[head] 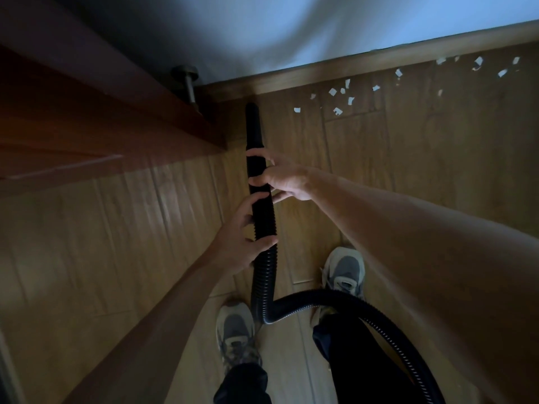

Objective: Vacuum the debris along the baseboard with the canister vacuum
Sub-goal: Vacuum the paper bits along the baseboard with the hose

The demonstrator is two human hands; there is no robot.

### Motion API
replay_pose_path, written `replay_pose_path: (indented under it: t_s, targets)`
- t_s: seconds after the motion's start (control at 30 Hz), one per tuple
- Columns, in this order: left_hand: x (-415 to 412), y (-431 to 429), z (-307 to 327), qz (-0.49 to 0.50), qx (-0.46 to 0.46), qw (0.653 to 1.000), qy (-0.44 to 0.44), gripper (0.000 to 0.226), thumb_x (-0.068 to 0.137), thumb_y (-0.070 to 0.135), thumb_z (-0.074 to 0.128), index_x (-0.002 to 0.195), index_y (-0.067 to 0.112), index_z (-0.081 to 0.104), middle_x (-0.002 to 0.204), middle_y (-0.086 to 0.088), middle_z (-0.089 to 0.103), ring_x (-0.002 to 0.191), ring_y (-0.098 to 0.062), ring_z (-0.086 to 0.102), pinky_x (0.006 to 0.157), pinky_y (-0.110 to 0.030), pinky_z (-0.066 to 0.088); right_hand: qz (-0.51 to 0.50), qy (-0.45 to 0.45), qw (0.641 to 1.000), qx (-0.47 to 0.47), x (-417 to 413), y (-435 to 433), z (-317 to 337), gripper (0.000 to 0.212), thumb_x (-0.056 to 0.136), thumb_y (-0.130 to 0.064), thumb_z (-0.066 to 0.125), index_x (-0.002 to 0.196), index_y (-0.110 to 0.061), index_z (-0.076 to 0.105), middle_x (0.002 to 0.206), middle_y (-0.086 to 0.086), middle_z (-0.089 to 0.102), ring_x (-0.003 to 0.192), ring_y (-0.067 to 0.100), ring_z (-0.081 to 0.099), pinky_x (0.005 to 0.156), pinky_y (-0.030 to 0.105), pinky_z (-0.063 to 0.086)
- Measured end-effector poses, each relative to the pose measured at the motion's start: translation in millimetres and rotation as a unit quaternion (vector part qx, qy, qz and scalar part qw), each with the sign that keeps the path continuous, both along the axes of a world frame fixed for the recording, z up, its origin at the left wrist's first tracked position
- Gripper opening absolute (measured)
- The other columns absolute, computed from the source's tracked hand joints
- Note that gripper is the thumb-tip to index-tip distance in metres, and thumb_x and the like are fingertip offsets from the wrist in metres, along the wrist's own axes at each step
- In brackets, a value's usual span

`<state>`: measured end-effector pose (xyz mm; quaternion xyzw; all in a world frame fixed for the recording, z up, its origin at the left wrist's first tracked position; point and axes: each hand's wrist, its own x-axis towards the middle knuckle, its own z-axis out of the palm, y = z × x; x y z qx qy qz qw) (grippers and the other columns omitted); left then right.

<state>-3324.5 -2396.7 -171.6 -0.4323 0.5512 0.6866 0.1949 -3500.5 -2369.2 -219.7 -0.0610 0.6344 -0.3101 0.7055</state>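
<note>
In the head view, the right hand [284, 177] curls its fingers round the smooth black plastic nozzle tube [253, 132]. The left hand [237, 243] grips the black ribbed vacuum hose [264, 275] just below (both hands closed on it). The tube's tip sits near the wooden baseboard [320, 72], beside a reddish-brown wooden panel [87, 126]. White paper scraps [337, 111] lie scattered along the baseboard to the tip's right, on the wood-plank floor [408, 158].
</note>
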Motion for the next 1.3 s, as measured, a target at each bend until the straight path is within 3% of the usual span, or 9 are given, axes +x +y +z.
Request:
replay_pose_path:
  t_s: [0.1, 0.37, 0.53, 0.77, 1.17, 1.3]
  targets:
    - [-3, 0, 0, -0.01, 0.003, 1.0, 0.001, 0.073, 0.087, 0.011, 0.073, 0.133, 0.056, 0.04, 0.122, 0.0, 0.058, 0.089, -0.029, 0.073, 0.068, -0.054, 0.061, -0.002, -0.001, 1.0, 0.0, -2, 4, 1, 0.063, 0.095, -0.004, 0.06, 0.144, -0.039, 0.041, 0.127, 0.005, 0.058, 0.109, 0.024, 0.063, 0.077, 0.038, 0.057]
    - [-11, 8, -2, -0.065, 0.012, 0.998, 0.02, 0.071, 0.085, 0.01, 0.075, 0.134, 0.049, 0.043, 0.122, 0.003, 0.059, 0.101, -0.022, 0.068, 0.071, -0.032, 0.061, -0.064, -0.009, 0.998, 0.005, -9, 40, 2, 0.064, 0.094, -0.005, 0.062, 0.146, -0.035, 0.039, 0.121, 0.007, 0.062, 0.095, 0.019, 0.068, 0.065, 0.032, 0.057]
    - [-27, 11, -5, -0.106, 0.011, 0.994, 0.029, 0.072, 0.084, 0.009, 0.075, 0.136, 0.045, 0.041, 0.121, 0.001, 0.058, 0.096, -0.016, 0.065, 0.062, -0.021, 0.055, -0.12, 0.003, 0.993, 0.013, -17, 56, -3, 0.06, 0.093, -0.005, 0.063, 0.142, -0.035, 0.044, 0.123, 0.008, 0.061, 0.097, 0.018, 0.066, 0.06, 0.028, 0.057]
    - [-47, 15, -14, -0.124, -0.005, 0.992, 0.034, 0.072, 0.083, 0.013, 0.076, 0.134, 0.05, 0.042, 0.119, -0.001, 0.058, 0.093, -0.021, 0.068, 0.075, -0.033, 0.061, -0.146, 0.013, 0.989, 0.018, -36, 62, -8, 0.06, 0.093, -0.003, 0.063, 0.14, -0.035, 0.046, 0.124, 0.008, 0.06, 0.106, 0.022, 0.065, 0.065, 0.032, 0.06]
    - [-71, 23, -22, -0.143, -0.009, 0.989, 0.033, 0.073, 0.081, 0.014, 0.078, 0.133, 0.05, 0.043, 0.118, -0.004, 0.056, 0.094, -0.021, 0.065, 0.077, -0.042, 0.062, -0.147, 0.022, 0.989, 0.013, -58, 76, -9, 0.059, 0.094, -0.004, 0.061, 0.141, -0.036, 0.044, 0.128, 0.01, 0.058, 0.108, 0.024, 0.065, 0.064, 0.029, 0.061]
    - [-72, 27, -20, -0.163, 0.009, 0.986, 0.042, 0.073, 0.082, 0.014, 0.077, 0.134, 0.051, 0.043, 0.129, -0.002, 0.052, 0.114, -0.016, 0.057, 0.08, -0.045, 0.061, -0.173, 0.002, 0.985, 0.016, -57, 89, -8, 0.059, 0.095, -0.004, 0.06, 0.142, -0.035, 0.043, 0.131, 0.011, 0.056, 0.108, 0.026, 0.065, 0.071, 0.035, 0.061]
